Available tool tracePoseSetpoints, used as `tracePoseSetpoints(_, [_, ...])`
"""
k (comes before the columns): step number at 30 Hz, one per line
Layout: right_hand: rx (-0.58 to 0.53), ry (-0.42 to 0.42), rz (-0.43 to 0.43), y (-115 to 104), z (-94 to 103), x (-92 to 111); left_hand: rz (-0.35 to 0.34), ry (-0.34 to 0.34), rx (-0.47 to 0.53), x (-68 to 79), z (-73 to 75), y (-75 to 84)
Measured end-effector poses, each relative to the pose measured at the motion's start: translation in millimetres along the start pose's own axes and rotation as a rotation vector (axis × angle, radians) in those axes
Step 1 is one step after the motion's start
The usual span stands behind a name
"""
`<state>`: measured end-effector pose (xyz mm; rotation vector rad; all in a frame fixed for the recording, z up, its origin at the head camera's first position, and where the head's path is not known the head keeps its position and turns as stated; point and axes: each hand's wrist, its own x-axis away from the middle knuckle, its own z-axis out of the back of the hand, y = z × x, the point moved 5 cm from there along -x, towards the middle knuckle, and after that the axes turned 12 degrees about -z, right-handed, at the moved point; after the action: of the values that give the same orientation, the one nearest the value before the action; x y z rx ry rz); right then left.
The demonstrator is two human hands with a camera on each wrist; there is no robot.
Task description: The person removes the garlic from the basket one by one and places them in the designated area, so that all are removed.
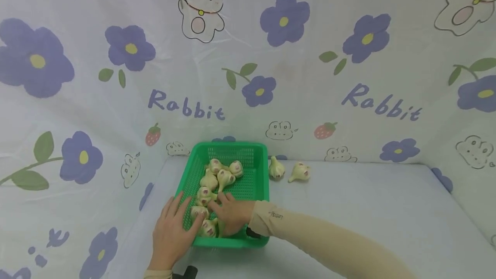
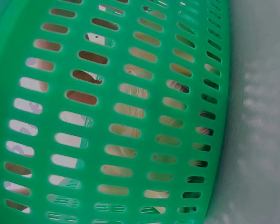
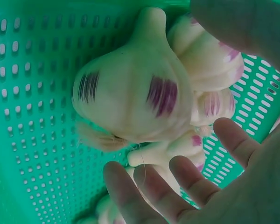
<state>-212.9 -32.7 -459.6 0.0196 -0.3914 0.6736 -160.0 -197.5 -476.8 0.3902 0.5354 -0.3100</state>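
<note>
The basket (image 1: 265, 184) surrounds your right hand (image 1: 234, 213), fingers spread and holding nothing; your left hand (image 1: 172, 231), unclenched, lies along the wall to its left. You seem to be arranging garlic (image 1: 226, 178), just left of and beyond your right fingers, so the next move likely calls for pinching a bulb.

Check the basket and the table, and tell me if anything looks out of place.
One garlic bulb and a second bulb sit on the table, right of the green basket, while the other bulbs are inside it. Nothing visible looks spilled or broken.
</note>
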Motion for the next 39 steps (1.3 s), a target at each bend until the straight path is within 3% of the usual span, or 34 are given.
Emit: tracePoseSetpoints(39, [-0.078,-0.026,-0.022,4.8,-24.4,-20.3,-0.014,0.037,0.006,-0.5,1.3,-2.4])
